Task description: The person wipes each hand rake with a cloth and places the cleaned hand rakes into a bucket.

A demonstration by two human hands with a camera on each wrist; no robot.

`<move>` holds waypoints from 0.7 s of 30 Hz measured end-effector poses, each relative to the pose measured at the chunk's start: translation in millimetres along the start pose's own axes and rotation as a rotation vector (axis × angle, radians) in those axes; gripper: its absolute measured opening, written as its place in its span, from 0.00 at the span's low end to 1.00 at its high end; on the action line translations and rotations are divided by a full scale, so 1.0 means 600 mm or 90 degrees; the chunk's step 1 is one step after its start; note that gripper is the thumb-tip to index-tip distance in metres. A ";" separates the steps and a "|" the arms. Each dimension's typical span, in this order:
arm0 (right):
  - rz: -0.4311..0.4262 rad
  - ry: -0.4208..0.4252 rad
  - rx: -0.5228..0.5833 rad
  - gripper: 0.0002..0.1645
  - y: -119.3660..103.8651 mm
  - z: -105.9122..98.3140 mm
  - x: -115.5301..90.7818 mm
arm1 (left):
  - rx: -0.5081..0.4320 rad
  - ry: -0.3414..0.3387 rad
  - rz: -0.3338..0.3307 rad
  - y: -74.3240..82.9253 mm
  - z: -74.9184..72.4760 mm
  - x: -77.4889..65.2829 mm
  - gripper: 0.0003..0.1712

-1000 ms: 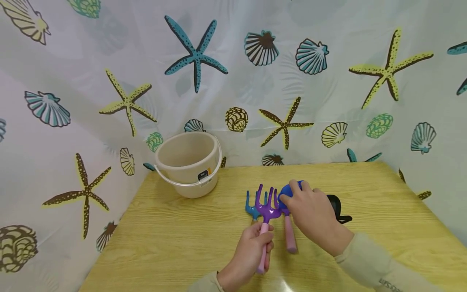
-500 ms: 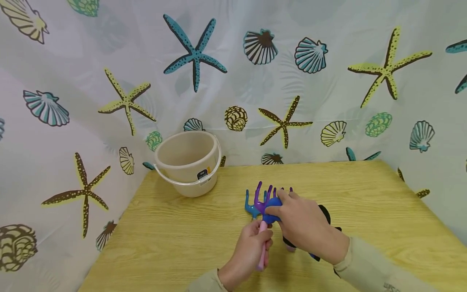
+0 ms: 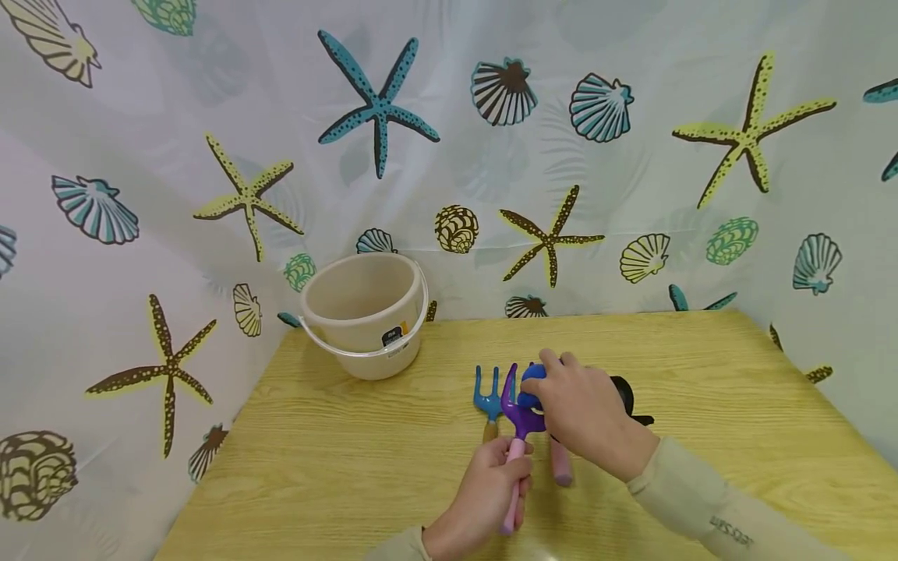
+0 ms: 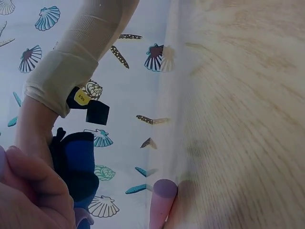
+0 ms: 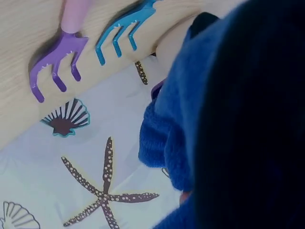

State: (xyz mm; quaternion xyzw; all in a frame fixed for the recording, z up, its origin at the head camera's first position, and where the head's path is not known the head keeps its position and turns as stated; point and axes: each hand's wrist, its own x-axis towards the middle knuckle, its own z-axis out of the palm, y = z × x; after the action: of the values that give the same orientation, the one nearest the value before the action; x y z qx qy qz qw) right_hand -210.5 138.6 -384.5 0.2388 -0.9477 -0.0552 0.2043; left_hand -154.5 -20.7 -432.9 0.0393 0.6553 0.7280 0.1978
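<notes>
In the head view my left hand (image 3: pixel 487 487) grips a hand rake by its pink handle (image 3: pixel 514 487), its purple head (image 3: pixel 526 419) raised and turned partly sideways. My right hand (image 3: pixel 585 405) pinches a fuzzy blue cloth (image 3: pixel 533 383) with black edging around the tines of that rake, hiding part of them. The cloth also fills much of the right wrist view. Beneath the hands, a second purple rake (image 5: pixel 59 59) lies on the table, its pink handle (image 3: pixel 560 463) showing below my right hand. Left of it lies a teal rake (image 3: pixel 489 401) with a wood-coloured handle.
A cream bucket (image 3: pixel 361 319) with a white carrying handle stands at the back left of the wood-grain table (image 3: pixel 316 467). Behind and at both sides hangs a white curtain (image 3: pixel 449 156) printed with shells and starfish.
My right hand has drawn the blue cloth down toward the rake's neck and back up onto its tines. The rake in my left hand has turned, so its tines now point more sideways.
</notes>
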 end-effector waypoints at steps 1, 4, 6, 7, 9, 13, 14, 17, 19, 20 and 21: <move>0.003 0.001 -0.009 0.15 0.002 0.001 0.000 | -0.001 0.000 -0.003 0.000 0.001 0.000 0.14; 0.002 0.025 -0.040 0.14 0.007 0.004 -0.001 | -0.008 0.002 -0.009 0.001 0.003 0.001 0.15; 0.005 0.050 -0.058 0.16 0.011 0.004 0.000 | -0.013 0.002 -0.011 0.001 0.005 0.002 0.16; 0.007 0.059 -0.061 0.17 0.012 0.003 0.000 | -0.015 0.002 -0.011 0.001 0.005 0.002 0.16; 0.012 0.064 -0.056 0.19 0.012 0.001 0.001 | -0.019 0.002 -0.010 0.001 0.005 0.003 0.16; 0.001 0.028 0.008 0.21 0.002 -0.010 0.000 | -0.019 0.010 -0.002 0.002 0.004 0.003 0.15; -0.006 0.017 0.023 0.21 -0.002 -0.014 -0.001 | -0.018 0.012 -0.002 0.003 0.003 0.003 0.15; -0.028 0.001 0.061 0.20 -0.014 -0.027 -0.004 | -0.014 0.017 0.001 0.006 0.001 0.003 0.14; -0.040 -0.002 0.077 0.20 -0.022 -0.036 -0.006 | -0.012 0.013 0.005 0.008 0.000 0.003 0.14; -0.045 -0.002 0.082 0.21 -0.025 -0.040 -0.005 | -0.010 0.009 0.003 0.009 -0.001 0.003 0.15; -0.050 0.000 0.086 0.21 -0.028 -0.043 -0.005 | -0.010 0.005 0.005 0.010 -0.002 0.003 0.15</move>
State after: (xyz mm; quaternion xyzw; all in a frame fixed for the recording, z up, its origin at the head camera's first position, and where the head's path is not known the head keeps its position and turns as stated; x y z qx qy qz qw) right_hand -190.4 125.0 -365.6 0.2891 -0.9391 0.0009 0.1857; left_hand -158.0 -21.3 -427.8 0.0371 0.6500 0.7342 0.1927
